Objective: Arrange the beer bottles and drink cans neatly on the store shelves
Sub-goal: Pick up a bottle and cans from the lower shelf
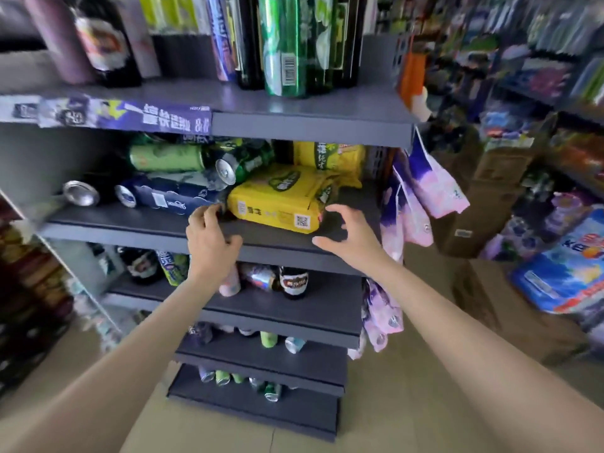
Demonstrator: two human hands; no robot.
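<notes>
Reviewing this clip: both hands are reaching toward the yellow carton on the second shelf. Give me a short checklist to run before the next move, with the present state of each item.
1. Left hand free to grasp: ok, it holds nothing, fingers curled near the yellow carton's left corner.
2. Right hand free: ok, open, just off the carton's right corner.
3. Carton gripped: not ok, neither hand holds it yet.
4. Load on the carton: not ok, a green can lies tilted against its top left edge, and a second yellow pack sits behind it.
5. Bare shelf in front of the carton: ok.
6. Blue can pack lying on its side beside the carton, touching or not: cannot tell.
</notes>
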